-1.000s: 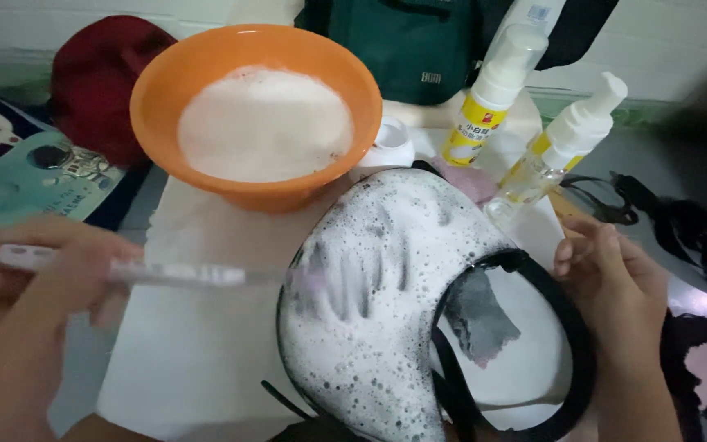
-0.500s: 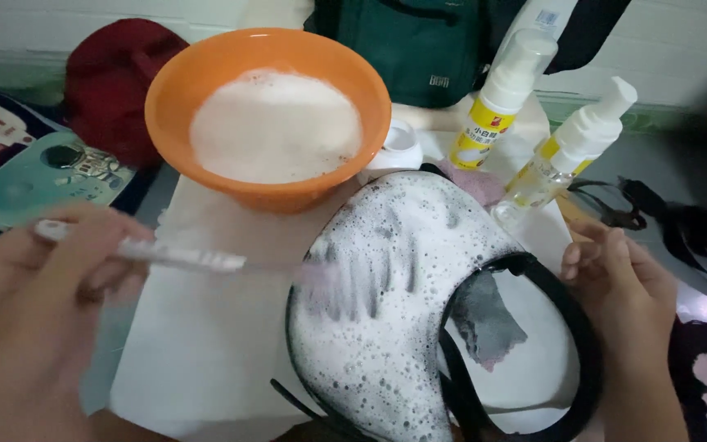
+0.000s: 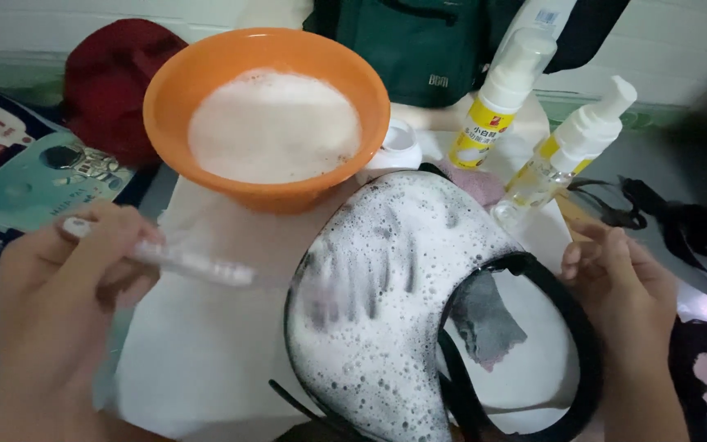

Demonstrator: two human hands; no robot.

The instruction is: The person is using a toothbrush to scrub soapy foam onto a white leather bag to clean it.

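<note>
My left hand (image 3: 63, 303) grips a white toothbrush (image 3: 182, 262) whose blurred head rests on the foam-covered brim of a dark sun visor (image 3: 394, 303). The visor lies flat on a white cloth (image 3: 206, 352), its black headband (image 3: 566, 327) curving to the right. My right hand (image 3: 623, 303) presses on the outer edge of that headband, fingers curled on it. Behind the visor stands an orange bowl (image 3: 267, 123) full of white suds.
Two white-and-yellow foam pump bottles (image 3: 497, 98) (image 3: 566, 155) stand at the back right, with a green bag (image 3: 415, 49) behind them. A small white cap (image 3: 398, 143) sits beside the bowl. A red hat (image 3: 112, 82) and a teal pouch (image 3: 42, 184) lie at the left. Black straps (image 3: 681, 229) trail at the right.
The toothbrush has moved back and forth across the foamy brim, leaving streaks. My right hand has stayed on the headband. The view has shifted slightly.
</note>
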